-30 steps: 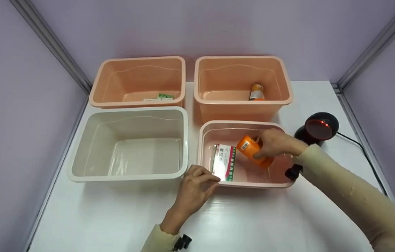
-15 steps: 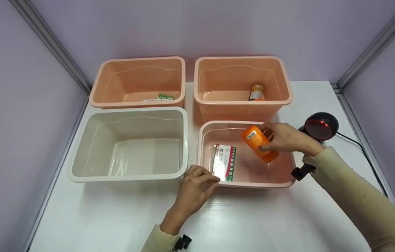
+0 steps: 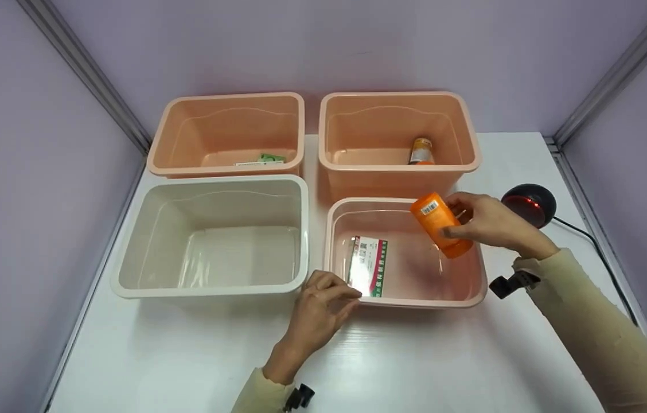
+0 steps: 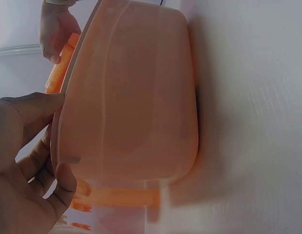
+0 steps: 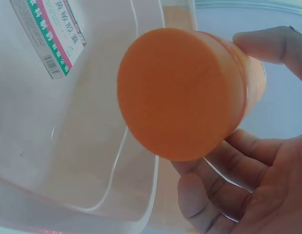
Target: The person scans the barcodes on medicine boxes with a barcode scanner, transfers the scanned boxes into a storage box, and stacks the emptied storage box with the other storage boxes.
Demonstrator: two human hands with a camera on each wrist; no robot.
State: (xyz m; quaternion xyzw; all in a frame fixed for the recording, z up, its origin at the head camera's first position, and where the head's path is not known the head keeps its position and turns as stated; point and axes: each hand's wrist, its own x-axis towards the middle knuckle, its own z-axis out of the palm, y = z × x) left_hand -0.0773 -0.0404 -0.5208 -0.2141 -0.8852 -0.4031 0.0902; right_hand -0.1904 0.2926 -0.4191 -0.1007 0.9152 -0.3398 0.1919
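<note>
The right hand (image 3: 487,222) holds a bright orange cylindrical plastic bottle (image 3: 441,225) between thumb and fingers, tilted, at the far right part of a shallow-looking pale pink plastic tub (image 3: 415,302). A barcode shows near one end of the bottle (a flat, round orange end faces the right wrist camera). The left hand (image 3: 315,312) pinches the rim of that tub at its near left corner, fingers bent. Inside, along the left side, lies a flat white cardboard box with green and magenta bands (image 3: 366,267).

To the left stands an off-white plastic tub (image 3: 209,291). On the far side of the white counter (image 3: 404,367) are two peach plastic tubs: the far left one (image 3: 237,132) holds something green and white, the far right one (image 3: 389,129) an orange-capped container (image 3: 421,151). Right of the pink tub stands a black, red-lit round-headed device (image 3: 530,203) with a cable.
</note>
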